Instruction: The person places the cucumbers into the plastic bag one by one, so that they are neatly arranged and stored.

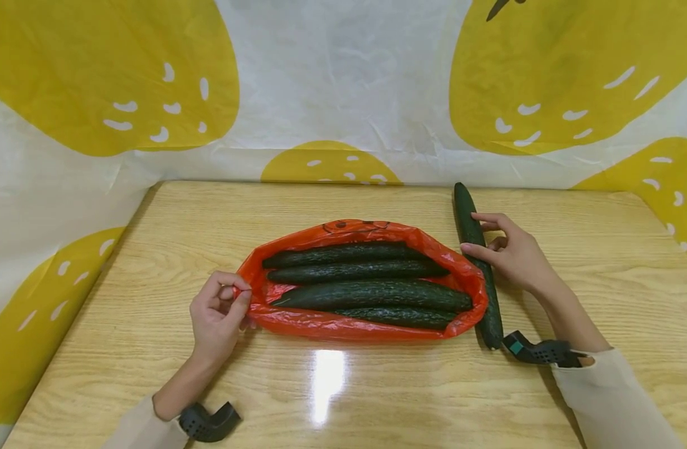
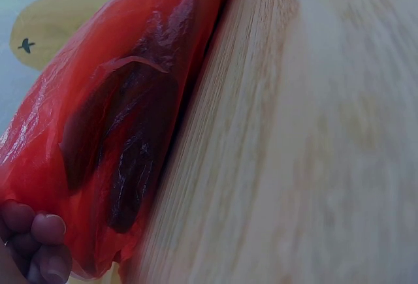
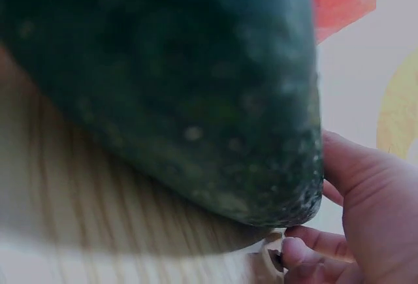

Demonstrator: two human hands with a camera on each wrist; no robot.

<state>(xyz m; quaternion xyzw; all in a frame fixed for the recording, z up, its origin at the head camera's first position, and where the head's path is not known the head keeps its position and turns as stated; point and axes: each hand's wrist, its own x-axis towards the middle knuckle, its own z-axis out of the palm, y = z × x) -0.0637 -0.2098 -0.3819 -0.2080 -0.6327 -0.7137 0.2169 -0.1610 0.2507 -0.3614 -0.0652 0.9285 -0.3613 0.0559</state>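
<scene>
A red plastic bag lies on the table with its mouth spread wide. Several dark green cucumbers lie lengthwise inside it; in the left wrist view they show dimly through the red plastic. My left hand pinches the bag's rim at its left end between thumb and fingers. Right of the bag, one more cucumber lies at a steep slant, its near end beside the right wrist camera. My right hand grips this cucumber around its upper middle. Its near end looms large in the right wrist view.
The wood-grain table extends around the bag. A white cloth with yellow fruit shapes hangs along the back and left edges. Black wrist cameras are strapped to the left wrist and right wrist.
</scene>
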